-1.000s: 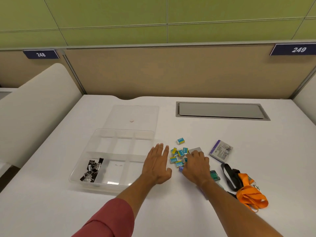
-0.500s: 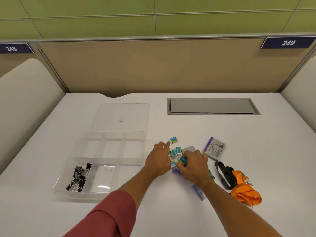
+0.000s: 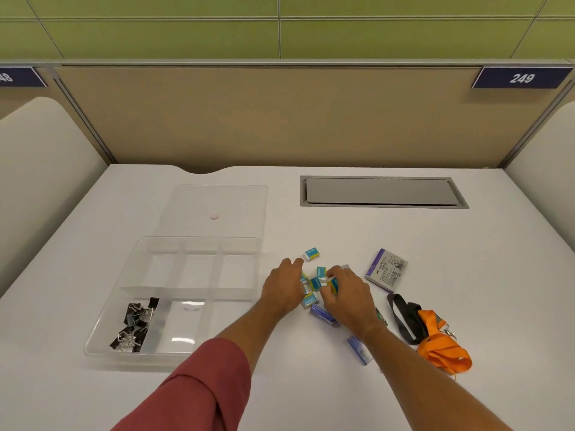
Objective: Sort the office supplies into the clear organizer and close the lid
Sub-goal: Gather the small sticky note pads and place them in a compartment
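A clear plastic compartmented organizer [image 3: 174, 300] sits open on the white desk, black binder clips [image 3: 134, 326] heaped in its near-left compartment. Its clear flat lid [image 3: 217, 209] lies just behind it. Small blue-and-white erasers [image 3: 317, 283] cluster to its right, one eraser [image 3: 311, 254] apart.

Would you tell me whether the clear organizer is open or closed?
Open: the organizer shows bare compartments, and its lid lies behind it.

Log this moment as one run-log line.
phase: gathering erasers | left hand: cupping pile | right hand: gripping small erasers | organizer: lid off, binder clips in near-left compartment
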{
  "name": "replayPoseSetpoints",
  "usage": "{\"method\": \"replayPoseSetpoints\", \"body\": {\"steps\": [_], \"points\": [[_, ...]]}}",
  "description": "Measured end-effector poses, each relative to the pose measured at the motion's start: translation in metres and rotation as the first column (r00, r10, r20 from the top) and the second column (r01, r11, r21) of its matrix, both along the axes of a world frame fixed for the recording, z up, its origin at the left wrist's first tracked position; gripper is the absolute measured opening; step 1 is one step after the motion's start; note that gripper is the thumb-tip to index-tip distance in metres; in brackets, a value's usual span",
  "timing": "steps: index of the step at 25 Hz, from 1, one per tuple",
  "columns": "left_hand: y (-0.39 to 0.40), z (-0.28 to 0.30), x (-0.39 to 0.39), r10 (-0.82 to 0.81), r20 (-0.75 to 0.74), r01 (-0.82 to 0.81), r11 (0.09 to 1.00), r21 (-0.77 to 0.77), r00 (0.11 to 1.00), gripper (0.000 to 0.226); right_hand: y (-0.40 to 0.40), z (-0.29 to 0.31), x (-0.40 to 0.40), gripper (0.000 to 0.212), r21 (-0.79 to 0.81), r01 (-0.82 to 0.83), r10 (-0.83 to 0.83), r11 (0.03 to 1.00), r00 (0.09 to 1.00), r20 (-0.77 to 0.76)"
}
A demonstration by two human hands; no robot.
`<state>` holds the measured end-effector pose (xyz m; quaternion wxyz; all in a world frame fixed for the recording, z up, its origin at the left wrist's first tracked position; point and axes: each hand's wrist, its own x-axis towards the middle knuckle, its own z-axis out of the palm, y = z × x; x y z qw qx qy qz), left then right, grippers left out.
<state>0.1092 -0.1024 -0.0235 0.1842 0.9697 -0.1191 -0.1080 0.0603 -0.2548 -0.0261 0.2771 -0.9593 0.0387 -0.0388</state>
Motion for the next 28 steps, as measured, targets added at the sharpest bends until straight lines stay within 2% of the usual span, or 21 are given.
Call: {"method": "replayPoseSetpoints", "body": {"steps": [3, 5, 9, 13, 16, 21, 24, 28], "points": [[0.005, 0.002, -0.001, 0.060, 0.021, -0.058, 0.996, -0.070, 0.998, 0.038, 0.004, 0.000, 0.006, 0.009, 0.067, -0.002, 0.001, 0.998, 1.000, 0.012], [0.008, 0.006, 0.000, 0.091, 0.045, -0.086, 0.990, -0.112, 0.995, 0.031, 0.008, -0.003, 0.012, 0.005, 0.057, -0.032, 0.030, 0.998, 0.999, 0.027], [0.011, 0.015, -0.002, 0.131, 0.063, -0.113, 0.965, -0.236, 0.989, 0.020, 0.017, -0.010, 0.022, 0.009, 0.011, -0.008, 0.009, 1.000, 0.997, -0.076], [0.013, 0.020, -0.004, 0.131, 0.022, -0.119, 0.948, -0.296, 0.991, 0.024, 0.022, -0.017, 0.024, 0.032, -0.024, -0.030, 0.023, 0.999, 0.972, -0.236], [0.013, 0.018, -0.002, 0.150, -0.024, -0.151, 0.955, -0.255, 0.988, 0.018, 0.022, -0.021, 0.027, 0.030, 0.010, -0.021, 0.022, 1.000, 0.970, -0.240], [0.008, 0.007, 0.002, 0.148, -0.014, -0.149, 0.974, -0.172, 0.989, 0.001, 0.019, -0.023, 0.022, 0.026, 0.109, -0.078, 0.096, 0.991, 0.980, -0.174], [0.004, -0.004, 0.006, 0.098, -0.059, -0.105, 0.987, -0.124, 0.993, 0.020, 0.015, -0.022, 0.019, 0.024, 0.206, -0.032, 0.064, 0.978, 0.986, -0.152], [-0.002, -0.014, 0.011, 0.066, -0.089, -0.065, 0.998, 0.017, 0.994, 0.044, 0.005, -0.013, 0.020, 0.013, 0.409, 0.154, -0.126, 0.899, 0.988, -0.093]]}}
